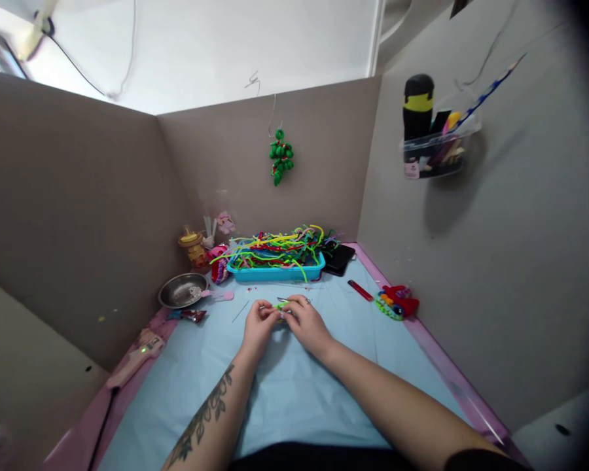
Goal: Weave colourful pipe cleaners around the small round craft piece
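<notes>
Above the middle of the light blue cloth point(314, 392), my two hands meet with fingertips almost touching. My left hand point(261, 322) pinches one side of a small bright green pipe cleaner piece point(281, 305). From the other side, my right hand point(302, 320) grips the same piece with bent fingers. A short dark thin thing shows at the top of it, too small to name. My fingers hide most of the piece's shape. Just beyond my hands stands a blue tray point(275, 274) heaped with pipe cleaners point(279, 248) in many colours.
Left: metal bowl point(177, 288) with white bits, pink spoon point(220, 296), glue gun point(136, 360) with a lit green light, and cup point(193, 248). Right: red cutter point(360, 290), red fuzzy craft piece point(403, 302), black flat object point(339, 259). Grey panels point(216, 163) surround the table; a clear bin point(436, 154) hangs right.
</notes>
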A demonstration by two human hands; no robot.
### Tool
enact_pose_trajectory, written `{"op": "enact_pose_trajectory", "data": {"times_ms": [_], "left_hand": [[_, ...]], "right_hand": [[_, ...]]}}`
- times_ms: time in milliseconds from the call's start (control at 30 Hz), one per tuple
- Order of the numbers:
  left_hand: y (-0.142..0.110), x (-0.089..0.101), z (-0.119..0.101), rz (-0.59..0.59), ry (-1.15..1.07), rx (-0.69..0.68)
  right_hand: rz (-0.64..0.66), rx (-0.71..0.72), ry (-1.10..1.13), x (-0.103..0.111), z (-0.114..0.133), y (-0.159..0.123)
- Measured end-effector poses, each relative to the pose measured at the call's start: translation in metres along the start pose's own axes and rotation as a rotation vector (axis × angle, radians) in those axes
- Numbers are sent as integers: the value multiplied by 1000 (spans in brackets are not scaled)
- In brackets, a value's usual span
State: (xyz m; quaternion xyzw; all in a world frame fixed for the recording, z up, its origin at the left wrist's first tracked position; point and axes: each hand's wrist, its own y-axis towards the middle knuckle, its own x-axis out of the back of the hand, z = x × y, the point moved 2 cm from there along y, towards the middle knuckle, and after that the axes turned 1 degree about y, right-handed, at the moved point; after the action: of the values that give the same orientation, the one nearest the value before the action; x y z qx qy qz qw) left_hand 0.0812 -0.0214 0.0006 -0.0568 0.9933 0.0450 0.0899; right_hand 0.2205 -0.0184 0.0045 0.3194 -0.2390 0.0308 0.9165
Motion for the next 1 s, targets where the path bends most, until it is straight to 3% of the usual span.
{"op": "enact_pose_trajectory", "data": {"times_ms": [400, 1000], "left_hand": [[2, 6, 3, 25, -7, 3], [-1, 0, 0, 38, 101, -60]], "right_hand": [[47, 27, 35, -3, -6, 1], [15, -99, 54, -11, -14, -1]]}}
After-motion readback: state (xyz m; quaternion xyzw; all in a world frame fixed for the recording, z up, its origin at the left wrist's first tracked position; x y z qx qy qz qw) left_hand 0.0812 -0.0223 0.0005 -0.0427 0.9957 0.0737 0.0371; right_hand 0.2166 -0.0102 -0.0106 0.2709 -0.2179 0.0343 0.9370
